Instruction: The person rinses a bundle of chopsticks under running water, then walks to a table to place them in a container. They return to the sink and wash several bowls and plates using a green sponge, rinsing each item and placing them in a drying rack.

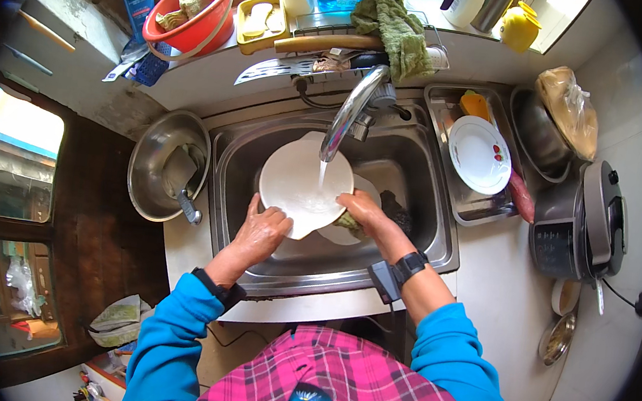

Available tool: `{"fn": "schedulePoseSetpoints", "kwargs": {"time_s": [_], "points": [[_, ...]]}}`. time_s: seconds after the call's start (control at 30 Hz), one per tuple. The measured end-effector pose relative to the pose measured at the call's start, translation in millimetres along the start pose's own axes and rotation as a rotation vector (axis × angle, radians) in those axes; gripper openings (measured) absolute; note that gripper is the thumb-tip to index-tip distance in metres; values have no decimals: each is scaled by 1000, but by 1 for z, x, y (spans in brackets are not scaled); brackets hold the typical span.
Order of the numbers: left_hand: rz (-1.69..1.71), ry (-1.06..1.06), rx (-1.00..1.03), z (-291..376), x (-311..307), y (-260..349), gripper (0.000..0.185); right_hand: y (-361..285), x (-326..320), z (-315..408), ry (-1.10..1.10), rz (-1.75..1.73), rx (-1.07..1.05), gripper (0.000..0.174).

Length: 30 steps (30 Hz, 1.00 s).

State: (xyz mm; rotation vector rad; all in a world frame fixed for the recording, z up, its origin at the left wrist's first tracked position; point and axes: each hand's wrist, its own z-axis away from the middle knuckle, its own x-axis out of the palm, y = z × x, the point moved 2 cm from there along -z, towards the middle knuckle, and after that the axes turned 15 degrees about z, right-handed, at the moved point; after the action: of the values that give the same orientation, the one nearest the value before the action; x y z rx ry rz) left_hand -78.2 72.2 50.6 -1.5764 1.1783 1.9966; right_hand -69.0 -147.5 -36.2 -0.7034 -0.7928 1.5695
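A white bowl (294, 177) with two small lugs on its rim is tilted over the sink (420, 152), under the chrome faucet (349, 112). Water runs from the spout into it. My left hand (262, 231) grips the near left of the rim. On the right side, my right hand (364, 210) holds the rim, thumb on top. Part of a green cloth (349, 223) shows below that hand; whether the fingers hold it is hidden. Beneath, a white dish (335, 236) lies in the sink, partly covered by the bowl. A dark scouring pad (395, 208) rests near the drain.
Left of the sink stands a steel basin (138, 181) with a cleaver-like blade inside. At right are a steel tray (466, 216) with a white plate (478, 152), a sweet potato (522, 198) and an electric cooker (557, 243). A red bucket (213, 27) sits on the ledge.
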Motion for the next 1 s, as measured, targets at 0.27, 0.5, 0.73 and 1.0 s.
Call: {"fn": "schedulePoseSetpoints", "kwargs": {"time_s": [0.27,0.5,0.73,1.0], "points": [[189,76,133,9,0,30,4,12,-14,43,-31,29,130,39],[256,111,133,-7,-12,15,10,-5,-6,34,-106,-10,175,42],[340,-28,99,6,-20,20,14,16,3,57,-199,-136,247,46],[528,-269,-112,-39,-41,8,21,26,4,65,-267,-260,366,69]]}}
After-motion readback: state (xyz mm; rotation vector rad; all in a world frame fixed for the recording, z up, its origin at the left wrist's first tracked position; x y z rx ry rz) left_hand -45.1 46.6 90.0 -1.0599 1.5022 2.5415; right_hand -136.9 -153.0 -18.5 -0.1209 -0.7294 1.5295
